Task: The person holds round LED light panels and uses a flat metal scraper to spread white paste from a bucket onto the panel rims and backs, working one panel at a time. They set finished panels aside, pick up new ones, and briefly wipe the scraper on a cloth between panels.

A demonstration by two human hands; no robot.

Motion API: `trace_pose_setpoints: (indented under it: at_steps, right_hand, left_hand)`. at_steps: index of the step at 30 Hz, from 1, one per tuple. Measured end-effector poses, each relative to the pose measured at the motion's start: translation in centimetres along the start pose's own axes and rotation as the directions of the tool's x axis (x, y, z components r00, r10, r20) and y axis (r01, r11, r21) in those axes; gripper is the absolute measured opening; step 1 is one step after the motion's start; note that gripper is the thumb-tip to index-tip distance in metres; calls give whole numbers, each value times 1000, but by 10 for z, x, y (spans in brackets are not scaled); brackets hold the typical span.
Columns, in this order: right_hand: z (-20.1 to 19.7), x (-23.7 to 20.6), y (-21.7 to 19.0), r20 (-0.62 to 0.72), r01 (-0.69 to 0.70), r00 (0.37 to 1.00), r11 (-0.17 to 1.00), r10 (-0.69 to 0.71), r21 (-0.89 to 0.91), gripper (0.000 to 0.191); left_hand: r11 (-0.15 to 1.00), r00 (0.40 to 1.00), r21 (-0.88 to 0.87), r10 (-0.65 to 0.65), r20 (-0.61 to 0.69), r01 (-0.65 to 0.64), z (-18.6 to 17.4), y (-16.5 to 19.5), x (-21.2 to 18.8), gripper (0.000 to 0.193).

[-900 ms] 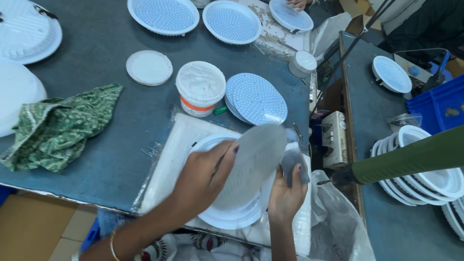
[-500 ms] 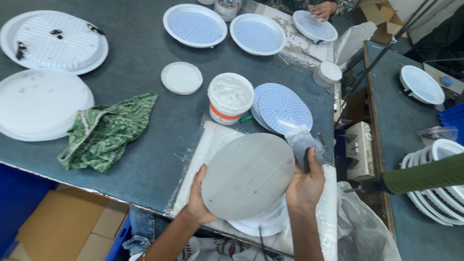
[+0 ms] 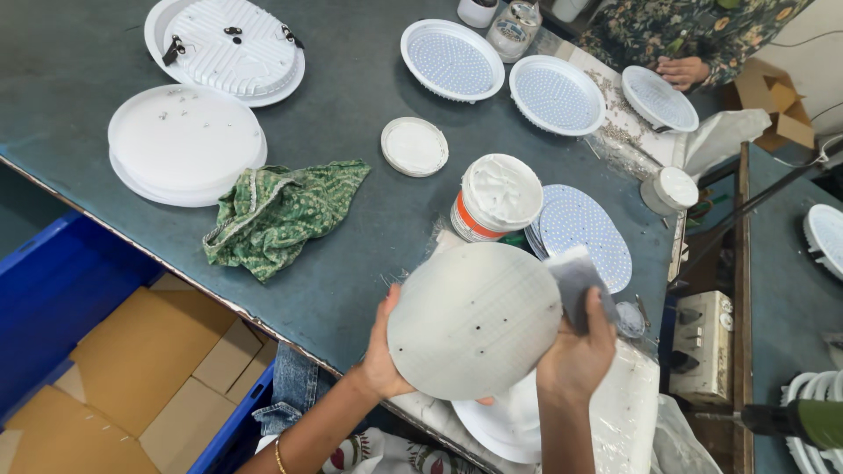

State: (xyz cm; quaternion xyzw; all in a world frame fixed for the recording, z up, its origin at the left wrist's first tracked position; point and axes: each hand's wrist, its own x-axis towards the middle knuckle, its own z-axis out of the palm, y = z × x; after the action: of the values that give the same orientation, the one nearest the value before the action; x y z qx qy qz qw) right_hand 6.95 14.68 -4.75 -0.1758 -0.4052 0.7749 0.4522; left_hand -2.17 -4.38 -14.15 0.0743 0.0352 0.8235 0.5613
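My left hand (image 3: 383, 355) grips the lower left edge of a round grey-white disc (image 3: 472, 320), holding it up over the table's near edge. Against the disc's right edge, my right hand (image 3: 575, 355) holds a small grey applicator pad (image 3: 575, 283). An open white tub of white paste (image 3: 497, 197) stands just beyond the disc, with a stack of round dotted boards (image 3: 584, 235) to its right. Under the disc lies a white round housing (image 3: 492, 426) on a white sheet.
A green patterned cloth (image 3: 277, 213) lies left of the tub, near a white lid (image 3: 414, 147). White round covers (image 3: 186, 143) and housings (image 3: 452, 60) lie farther back. Another person's hand (image 3: 683, 70) rests at the far right. Cardboard in a blue crate (image 3: 132, 369) sits below the table.
The disc has been lifted off the housing and turned to face me. My right hand with the pad has come up against its right edge. The view has shifted left.
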Motion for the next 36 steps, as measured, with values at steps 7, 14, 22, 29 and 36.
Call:
trace_pose_setpoints:
  at_steps: [7,14,22,29,36]
  right_hand:
    - [27,38,-3,157,-24,986,985,52,-171,27]
    - [28,34,25,156,-56,985,992,73,-115,24]
    - [10,38,19,188,-160,968,986,164,-39,14]
    - [7,64,-9,230,-144,955,971,187,-189,15]
    - [36,175,-39,732,682,675,303,89,-666,24]
  left_hand:
    - [983,986,-106,139,-93,-149,14,12,-3,97]
    - [963,983,-262,99,156,-56,27,5,-6,97]
    - [962,997,-264,73,34,-62,22,-3,-7,97]
    - [976,984,-164,126,-128,-147,21,1,-9,94]
    - [896,923,-265,293,-250,-356,15,26,-16,96]
